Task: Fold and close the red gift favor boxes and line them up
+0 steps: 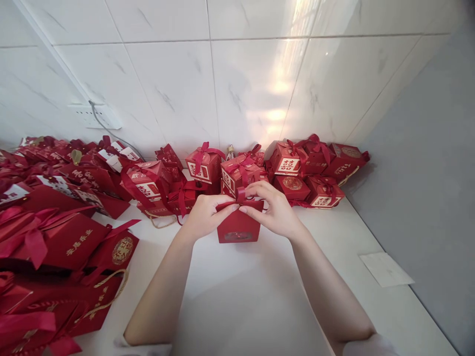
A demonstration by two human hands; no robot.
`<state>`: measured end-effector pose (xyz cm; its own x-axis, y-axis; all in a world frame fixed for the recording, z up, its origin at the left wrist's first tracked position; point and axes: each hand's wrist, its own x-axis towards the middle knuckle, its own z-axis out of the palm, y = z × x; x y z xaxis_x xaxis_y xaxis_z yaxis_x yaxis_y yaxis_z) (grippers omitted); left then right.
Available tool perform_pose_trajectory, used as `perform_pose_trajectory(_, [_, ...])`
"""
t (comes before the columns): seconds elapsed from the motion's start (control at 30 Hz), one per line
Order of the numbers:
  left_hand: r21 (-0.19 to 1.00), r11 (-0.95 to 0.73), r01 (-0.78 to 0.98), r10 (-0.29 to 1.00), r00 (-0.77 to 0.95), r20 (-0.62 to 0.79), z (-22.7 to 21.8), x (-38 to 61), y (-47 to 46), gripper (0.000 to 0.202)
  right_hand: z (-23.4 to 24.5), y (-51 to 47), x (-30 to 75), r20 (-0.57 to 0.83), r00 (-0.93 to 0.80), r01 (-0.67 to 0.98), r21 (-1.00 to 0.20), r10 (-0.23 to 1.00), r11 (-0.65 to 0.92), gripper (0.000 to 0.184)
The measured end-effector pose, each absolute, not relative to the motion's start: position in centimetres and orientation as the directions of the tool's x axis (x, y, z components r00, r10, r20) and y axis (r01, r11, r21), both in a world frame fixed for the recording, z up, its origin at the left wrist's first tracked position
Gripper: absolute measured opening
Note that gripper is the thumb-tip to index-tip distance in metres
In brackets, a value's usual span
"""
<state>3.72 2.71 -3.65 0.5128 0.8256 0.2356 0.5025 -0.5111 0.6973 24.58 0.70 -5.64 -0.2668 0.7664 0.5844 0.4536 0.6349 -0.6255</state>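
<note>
A small red gift box [237, 228] with a little window low on its front stands upright on the white table, between my hands. At its top is a loop of red ribbon [241, 193]. My left hand [210, 213] pinches the ribbon from the left, thumb and forefinger closed at the box's upper edge. From the right, my right hand [273, 207] also has its fingers closed on the ribbon, the thumb near the knot and the forefinger by the loop. The fingertips hide part of the knot.
Behind stands a row of ribboned red gift boxes [287, 159] along the tiled wall [170, 84]. Many more red boxes [79, 240] are heaped on the left. A pale card [386, 269] lies at the right, beside a grey panel [426, 158]. A socket strip [94, 116] is on the wall.
</note>
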Motion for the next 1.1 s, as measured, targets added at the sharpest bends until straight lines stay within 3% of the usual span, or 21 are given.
perform_pose_trajectory(0.07, [0.666,-0.534,0.521,0.813,0.534,0.234,-3.6,3.8,2.6,0.027,-6.0,0.9,24.6,0.522,-0.285,0.446,-0.670,0.804,0.594,0.011])
perform_pose_trajectory(0.23, [0.638,-0.596,0.488,0.763,0.592,0.260,-3.9,3.8,2.8,0.022,-6.4,1.4,24.6,0.438,-0.365,0.363,-0.746,0.822,0.559,0.011])
perform_pose_trajectory(0.37, [0.651,-0.608,0.455,0.743,0.615,0.263,-4.1,3.6,3.1,0.024,-6.2,1.5,24.5,0.433,-0.425,0.340,-0.737,0.795,0.584,0.013])
perform_pose_trajectory(0.5, [0.694,-0.553,0.460,0.756,0.628,0.186,-4.2,3.4,3.4,0.030,-6.1,1.5,24.8,0.408,-0.459,0.361,-0.726,0.789,0.585,0.012])
perform_pose_trajectory(0.7, [0.731,-0.449,0.513,0.768,0.640,0.022,-4.7,3.0,4.0,0.033,-5.8,1.1,26.2,0.230,-0.494,0.417,-0.784,0.838,0.460,0.007])
perform_pose_trajectory(0.93, [0.765,-0.461,0.450,0.746,0.663,0.059,-5.2,3.7,3.8,0.027,-5.3,0.6,25.5,0.354,-0.503,0.287,-0.792,0.788,0.539,0.040])
perform_pose_trajectory(1.1, [0.757,-0.465,0.459,0.761,0.644,0.077,-6.0,4.4,3.7,0.032,-5.1,0.8,25.1,0.454,-0.531,0.268,-0.710,0.715,0.651,0.029])
